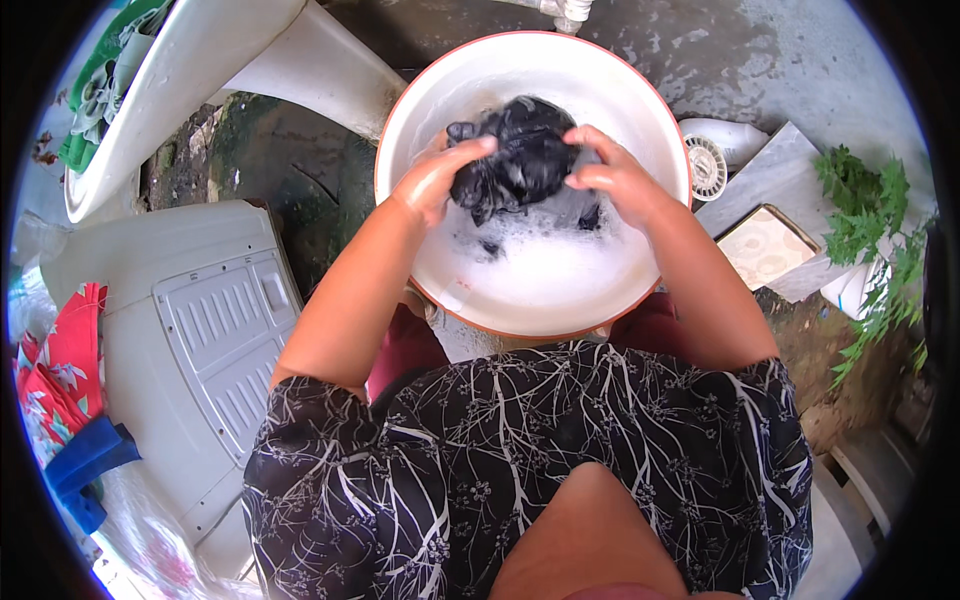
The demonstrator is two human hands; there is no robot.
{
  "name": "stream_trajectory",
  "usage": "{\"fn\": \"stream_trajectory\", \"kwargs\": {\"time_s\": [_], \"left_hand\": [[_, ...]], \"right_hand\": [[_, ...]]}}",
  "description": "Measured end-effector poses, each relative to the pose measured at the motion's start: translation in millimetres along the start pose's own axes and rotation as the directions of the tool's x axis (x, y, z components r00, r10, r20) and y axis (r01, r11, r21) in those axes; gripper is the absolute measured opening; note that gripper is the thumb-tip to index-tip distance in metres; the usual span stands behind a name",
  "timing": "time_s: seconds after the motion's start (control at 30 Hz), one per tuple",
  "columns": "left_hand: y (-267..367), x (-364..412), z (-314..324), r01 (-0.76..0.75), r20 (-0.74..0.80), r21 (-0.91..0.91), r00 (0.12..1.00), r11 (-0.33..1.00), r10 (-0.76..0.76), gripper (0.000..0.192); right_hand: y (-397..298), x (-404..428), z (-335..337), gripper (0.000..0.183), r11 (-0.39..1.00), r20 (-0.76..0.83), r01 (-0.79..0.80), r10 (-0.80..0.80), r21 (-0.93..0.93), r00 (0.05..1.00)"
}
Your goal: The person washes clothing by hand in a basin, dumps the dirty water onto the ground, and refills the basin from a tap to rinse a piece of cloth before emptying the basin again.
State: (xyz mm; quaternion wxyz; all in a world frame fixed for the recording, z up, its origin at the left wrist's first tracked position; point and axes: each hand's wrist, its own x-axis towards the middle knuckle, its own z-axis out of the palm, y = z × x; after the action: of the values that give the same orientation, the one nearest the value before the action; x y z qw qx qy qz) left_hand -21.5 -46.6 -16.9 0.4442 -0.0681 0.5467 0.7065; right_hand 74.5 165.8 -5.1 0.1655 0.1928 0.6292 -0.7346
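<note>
A white basin with a red-orange rim (420, 289) stands before me, with whitish, sudsy water (555, 259) in it. Dark wet cloth (525, 154) lies bunched above the suds, between my two hands. My left hand (442, 172) grips its left side, the thumb on top and the other fingers hidden beneath. At the cloth's right edge is my right hand (615, 172), thumb and forefinger curved against the fabric. Small dark bits of cloth show through the foam below the bunch.
Left of the basin are a white pedestal sink (322, 67) and a white ribbed appliance panel (225, 322). A round drain cover (703, 166), a grey slab (787, 172), a shallow tray (769, 244) and a green leafy plant (862, 202) are on the right. A pipe (568, 19) ends behind the basin.
</note>
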Motion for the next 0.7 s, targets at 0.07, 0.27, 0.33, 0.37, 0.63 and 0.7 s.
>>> {"fn": "stream_trajectory", "kwargs": {"time_s": [0.07, 0.27, 0.33, 0.37, 0.63, 0.7], "left_hand": [[-4.9, -8.4, -4.3, -0.017, -0.074, 0.025, 0.997, 1.000, 0.018, 0.044], [-23.5, -27.3, 7.5, -0.069, -0.017, 0.970, 0.938, 0.233, 0.347, 0.034], [-39.4, -30.4, 18.3, 0.009, 0.047, 0.994, 0.861, -0.109, 0.507, 0.054], [-52.2, -20.7, 18.5, -0.053, 0.092, 0.994, 0.897, -0.100, 0.431, 0.084], [-37.0, 49.4, 16.7, 0.154, -0.264, 0.955, 0.832, -0.254, -0.489, 0.068], [-46.2, 62.1, -6.4, 0.139, -0.211, 0.972, 0.874, -0.190, -0.438, 0.071]], "right_hand": [[11.5, -18.1, -10.0, 0.030, 0.972, 0.074, 0.135, -0.123, -0.192, 0.990], [28.1, -34.5, 1.9, 0.055, 0.452, -0.024, 0.162, -0.379, -0.877, 0.925], [27.6, -25.7, 20.5, 0.067, 0.326, -0.024, 0.089, -0.327, -0.941, 0.945], [26.6, -21.6, 29.9, 0.080, 0.187, -0.027, 0.027, -0.279, -0.982, 0.960], [50.0, 49.9, 36.8, 0.052, 0.246, -0.018, -0.061, 0.173, -0.967, 0.985], [83.6, 91.6, 38.1, 0.038, 0.253, 0.024, -0.078, 0.377, -0.964, 0.926]]}}
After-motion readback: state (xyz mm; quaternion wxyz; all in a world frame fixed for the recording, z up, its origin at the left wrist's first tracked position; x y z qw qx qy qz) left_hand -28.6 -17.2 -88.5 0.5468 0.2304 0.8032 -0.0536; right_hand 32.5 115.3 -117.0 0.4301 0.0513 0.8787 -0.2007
